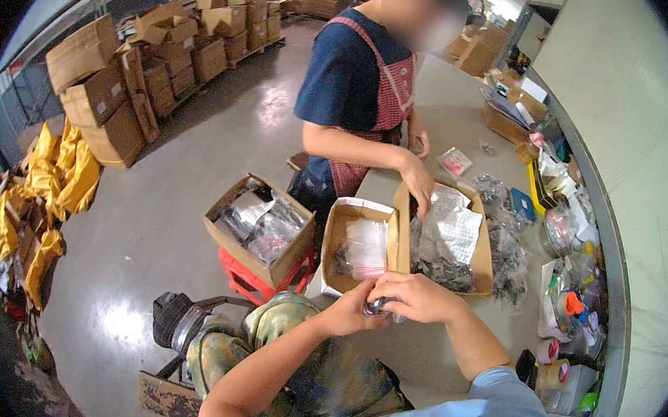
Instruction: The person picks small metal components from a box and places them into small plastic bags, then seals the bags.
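My left hand [352,310] and my right hand [419,296] meet just in front of a small open carton. Their fingers close from both sides around a small dark, shiny piece [376,306], whose kind I cannot make out because the fingers cover most of it. Beyond them, the small carton [394,244] contains a stack of clear plastic bags [367,245]. To its right, a larger open box [480,255] holds dark parts in clear bags [443,274] and a crumpled white sheet [460,229]. A co-worker's hand [419,187] reaches into that larger box.
The co-worker [363,87] stands across the table [472,339]. At left, a box of bagged parts [261,235] rests on a red stool [238,276]. Bagged dark parts [505,261], tape rolls [553,374] and clutter line the right side. Cartons [102,102] stand farther back.
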`<state>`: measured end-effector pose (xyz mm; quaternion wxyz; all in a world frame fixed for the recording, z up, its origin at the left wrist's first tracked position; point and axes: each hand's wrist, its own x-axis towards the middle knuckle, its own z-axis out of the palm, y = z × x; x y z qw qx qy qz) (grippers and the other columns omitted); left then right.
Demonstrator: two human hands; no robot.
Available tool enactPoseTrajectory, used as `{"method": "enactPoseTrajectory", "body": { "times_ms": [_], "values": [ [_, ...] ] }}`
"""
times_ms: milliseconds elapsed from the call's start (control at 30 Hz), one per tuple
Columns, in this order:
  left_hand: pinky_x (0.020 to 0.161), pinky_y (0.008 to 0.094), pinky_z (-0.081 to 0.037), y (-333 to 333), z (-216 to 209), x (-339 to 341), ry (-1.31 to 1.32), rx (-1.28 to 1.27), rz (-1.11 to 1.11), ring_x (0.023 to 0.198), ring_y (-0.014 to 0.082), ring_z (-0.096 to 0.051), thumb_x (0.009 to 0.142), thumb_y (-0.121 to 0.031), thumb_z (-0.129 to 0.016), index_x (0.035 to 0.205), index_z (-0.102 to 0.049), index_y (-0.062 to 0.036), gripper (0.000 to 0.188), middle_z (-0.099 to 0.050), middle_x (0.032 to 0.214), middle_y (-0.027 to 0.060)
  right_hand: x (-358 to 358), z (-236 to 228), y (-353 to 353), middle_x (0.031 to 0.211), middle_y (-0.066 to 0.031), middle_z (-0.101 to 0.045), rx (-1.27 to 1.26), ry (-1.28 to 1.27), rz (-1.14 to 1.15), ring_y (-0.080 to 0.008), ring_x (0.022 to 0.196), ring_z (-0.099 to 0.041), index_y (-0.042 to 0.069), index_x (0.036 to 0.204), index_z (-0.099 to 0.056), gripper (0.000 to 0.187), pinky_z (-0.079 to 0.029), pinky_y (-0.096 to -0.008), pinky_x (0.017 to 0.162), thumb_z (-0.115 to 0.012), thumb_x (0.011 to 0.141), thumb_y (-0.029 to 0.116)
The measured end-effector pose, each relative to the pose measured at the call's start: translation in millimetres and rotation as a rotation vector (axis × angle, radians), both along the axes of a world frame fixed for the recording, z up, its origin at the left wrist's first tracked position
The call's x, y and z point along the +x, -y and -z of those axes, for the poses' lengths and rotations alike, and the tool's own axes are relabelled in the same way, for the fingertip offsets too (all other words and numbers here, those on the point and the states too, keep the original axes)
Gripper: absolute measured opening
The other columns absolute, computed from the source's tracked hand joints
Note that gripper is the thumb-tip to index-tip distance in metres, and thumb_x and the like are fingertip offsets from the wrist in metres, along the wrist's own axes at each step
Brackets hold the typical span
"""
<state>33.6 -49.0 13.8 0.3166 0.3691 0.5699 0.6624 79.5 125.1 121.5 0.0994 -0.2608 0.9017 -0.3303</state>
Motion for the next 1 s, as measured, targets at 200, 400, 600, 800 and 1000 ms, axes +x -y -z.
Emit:
{"method": "enactPoseTrajectory", "body": {
  "times_ms": [200,400,600,800,1000],
  "values": [
    [0.09,0.0296,-0.042,14.7,-20.6,-0.3,0.234,0.033,0.132,0.104,0.014,-0.05,0.072,-0.004,-0.075,0.129,-0.033,-0.0061,0.071,-0.052,0.108,0.0044,-3.0,-16.0,11.5,0.086,-0.0086,-0.065,-0.029,0.011,-0.055,-0.0212,0.077,-0.064,0.002,0.092,-0.061,0.021,-0.05,-0.0312,0.069,-0.069,0.074,0.01],
    [0.096,0.033,-0.038,2.0,-0.6,5.4,0.061,0.242,0.071,0.118,0.0162,-0.041,0.071,0.0,-0.074,0.138,-0.021,-0.0079,0.086,-0.043,0.125,0.0066,0.8,-0.6,30.9,0.078,-0.0049,-0.064,-0.106,0.188,0.293,-0.0119,0.068,-0.059,0.001,0.086,-0.062,0.017,-0.047,-0.0265,0.064,-0.071,0.078,0.013],
    [0.083,0.0282,-0.043,10.5,-11.9,-0.7,0.235,0.205,0.051,0.093,0.0127,-0.05,0.074,0.001,-0.068,0.141,-0.017,-0.009,0.085,-0.051,0.099,0.0034,-2.9,-14.5,22.9,0.096,-0.0117,-0.066,-0.379,0.05,0.294,-0.0155,0.083,-0.062,0.0,0.105,-0.064,0.024,-0.05,-0.0284,0.074,-0.063,0.085,0.012],
    [0.083,0.0279,-0.042,17.2,-23.7,4.0,0.524,0.264,0.173,0.093,0.0119,-0.048,0.073,-0.001,-0.071,0.14,-0.019,-0.0084,0.086,-0.049,0.098,0.0013,-25.0,12.1,55.3,0.073,0.0008,-0.051,-1.061,0.146,0.526,-0.0064,0.056,-0.047,0.003,0.099,-0.052,0.01,-0.04,-0.0189,0.05,-0.055,0.092,0.01],
    [0.087,0.0308,-0.043,17.4,-12.5,-3.6,0.53,0.279,0.19,0.102,0.015,-0.048,0.073,-0.003,-0.072,0.141,-0.019,-0.0072,0.087,-0.048,0.111,0.0042,-15.5,19.8,60.0,0.087,-0.0025,-0.056,-0.69,0.091,0.453,-0.009,0.084,-0.053,0.0,0.098,-0.054,0.01,-0.044,-0.0229,0.075,-0.054,0.092,0.008]
  ]
}}
